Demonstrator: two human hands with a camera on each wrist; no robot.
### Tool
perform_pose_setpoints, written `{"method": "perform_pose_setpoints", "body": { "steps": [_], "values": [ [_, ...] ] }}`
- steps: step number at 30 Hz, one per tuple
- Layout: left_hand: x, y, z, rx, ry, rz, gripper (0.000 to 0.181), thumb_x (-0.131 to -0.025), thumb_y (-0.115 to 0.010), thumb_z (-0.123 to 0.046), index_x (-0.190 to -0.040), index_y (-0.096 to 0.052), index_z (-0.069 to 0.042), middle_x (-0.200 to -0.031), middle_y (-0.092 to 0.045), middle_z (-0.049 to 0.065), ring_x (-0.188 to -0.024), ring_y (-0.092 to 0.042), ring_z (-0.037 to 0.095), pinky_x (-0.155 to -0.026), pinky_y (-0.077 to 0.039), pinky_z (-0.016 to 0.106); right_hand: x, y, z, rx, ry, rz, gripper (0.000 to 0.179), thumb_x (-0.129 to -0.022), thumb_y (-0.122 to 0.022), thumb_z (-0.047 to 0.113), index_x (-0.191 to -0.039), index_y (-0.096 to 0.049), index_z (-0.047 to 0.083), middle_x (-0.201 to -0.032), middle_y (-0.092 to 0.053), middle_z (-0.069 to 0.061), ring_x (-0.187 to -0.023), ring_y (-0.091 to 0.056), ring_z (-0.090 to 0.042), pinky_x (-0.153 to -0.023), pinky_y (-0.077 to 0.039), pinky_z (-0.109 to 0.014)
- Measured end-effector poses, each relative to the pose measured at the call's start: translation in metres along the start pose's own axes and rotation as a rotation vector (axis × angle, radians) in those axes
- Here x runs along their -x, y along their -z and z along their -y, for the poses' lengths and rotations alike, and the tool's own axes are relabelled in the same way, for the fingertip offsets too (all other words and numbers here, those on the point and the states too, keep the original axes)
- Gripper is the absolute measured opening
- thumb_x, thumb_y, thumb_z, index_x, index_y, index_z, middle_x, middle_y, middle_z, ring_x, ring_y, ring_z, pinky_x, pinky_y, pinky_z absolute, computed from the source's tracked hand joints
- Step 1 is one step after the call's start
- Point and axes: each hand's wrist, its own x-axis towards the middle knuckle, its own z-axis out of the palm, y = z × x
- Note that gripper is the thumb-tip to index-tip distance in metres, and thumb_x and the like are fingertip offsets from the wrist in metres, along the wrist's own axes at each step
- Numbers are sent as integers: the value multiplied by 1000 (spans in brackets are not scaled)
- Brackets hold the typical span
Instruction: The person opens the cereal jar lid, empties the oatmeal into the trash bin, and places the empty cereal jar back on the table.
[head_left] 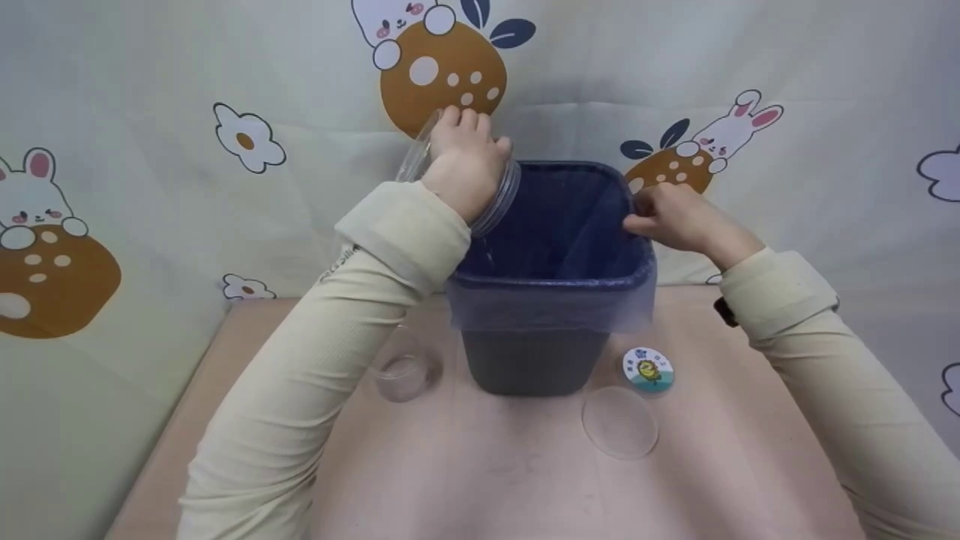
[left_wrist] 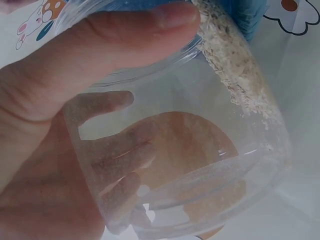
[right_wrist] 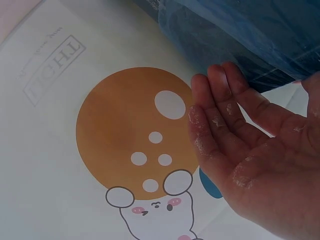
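My left hand (head_left: 465, 161) grips a clear plastic jar (left_wrist: 175, 125), tipped with its mouth over the left side of the trash bin (head_left: 536, 364). Pale flakes (left_wrist: 240, 70), like wood shavings, lie along the jar's lower wall toward the mouth. The bin stands upright and is lined with a blue plastic bag (head_left: 555, 304) folded over its rim. At the right rim, my right hand (head_left: 675, 217) holds the bin's edge, thumb at the inner side and fingers against the bag outside. Pale crumbs stick to the right fingers (right_wrist: 202, 142). The bin's floor is hidden in shade.
A small clear container (head_left: 401, 379) stands on the table (head_left: 480, 480) left of the bin. To the right lie a round lid with a cartoon picture (head_left: 649, 369) and a clear disc (head_left: 620, 422). A printed cloth (head_left: 322, 165) hangs close behind the bin.
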Motion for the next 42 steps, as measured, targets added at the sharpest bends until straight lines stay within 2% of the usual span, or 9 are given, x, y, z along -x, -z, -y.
{"method": "perform_pose_setpoints", "body": {
  "steps": [9,16,24,32,38,42],
  "values": [
    [-1,0,-1,-27,1,15,50,-100,-37,-1,-147,-30,-15,-150,-26,18,-134,-24,34,-112,-13,45,0,-1,-1,10,15,-21,17,-86,-58,14,-73,-55,4,-60,-45,0,-55,-42,-19,-51,-32,-31],
    [-1,0,-2,-28,3,15,53,-98,-43,-2,-147,-30,-15,-151,-25,18,-135,-23,33,-113,-12,44,0,-1,-1,6,11,-16,18,-86,-57,14,-71,-54,5,-59,-43,0,-54,-41,-18,-50,-31,-31],
    [-1,1,-3,-40,3,23,53,-100,-37,0,-149,-28,-17,-151,-24,18,-135,-23,33,-112,-12,44,1,1,0,-6,-23,14,17,-86,-56,16,-77,-57,2,-63,-49,-3,-57,-44,-20,-52,-33,-31],
    [-1,0,-3,-45,-3,25,57,-98,-42,2,-150,-26,-16,-153,-22,18,-138,-21,34,-114,-11,44,0,1,0,-3,-13,12,18,-87,-57,16,-75,-57,2,-61,-47,-2,-55,-43,-19,-51,-33,-31],
    [-2,0,-3,-41,-1,33,56,-100,-39,2,-150,-25,-16,-154,-20,18,-138,-19,34,-114,-10,44,0,1,1,-4,-19,18,18,-87,-56,16,-77,-58,1,-62,-48,-3,-56,-45,-21,-51,-34,-31],
    [-2,0,-3,-35,4,33,56,-99,-42,1,-150,-26,-17,-153,-21,18,-137,-20,34,-113,-10,45,0,1,0,-4,-15,12,18,-87,-57,16,-76,-58,1,-61,-47,-3,-56,-45,-20,-51,-33,-31]
  ]
}}
